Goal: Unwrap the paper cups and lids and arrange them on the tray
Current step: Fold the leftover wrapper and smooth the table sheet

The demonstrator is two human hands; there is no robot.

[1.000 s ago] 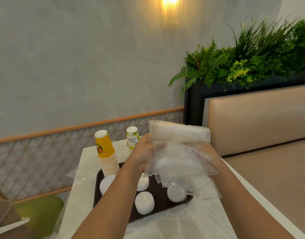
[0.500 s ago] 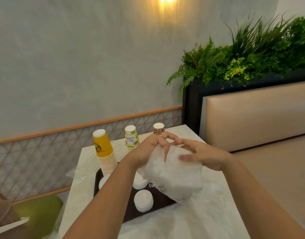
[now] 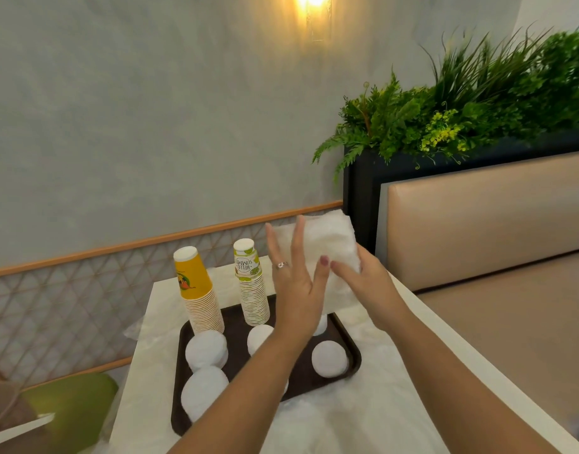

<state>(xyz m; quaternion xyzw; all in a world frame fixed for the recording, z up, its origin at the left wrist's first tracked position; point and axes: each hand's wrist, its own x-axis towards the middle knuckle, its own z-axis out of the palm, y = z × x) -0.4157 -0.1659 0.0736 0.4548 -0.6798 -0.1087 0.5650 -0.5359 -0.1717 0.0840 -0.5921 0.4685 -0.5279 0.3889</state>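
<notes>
Flat left hand (image 3: 294, 283) and right hand (image 3: 363, 280) press folded wrap (image 3: 327, 244) above tray (image 3: 353, 342); neither grip closes, so it may slip onto cups (image 3: 252, 290).

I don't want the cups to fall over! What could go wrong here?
The left hand and right hand press a folded plastic wrapper right beside the tall lime cup stack; a bump might topple it, perhaps into the orange cup stack. Loose plastic could also brush the white lid piles off the tray.
</notes>
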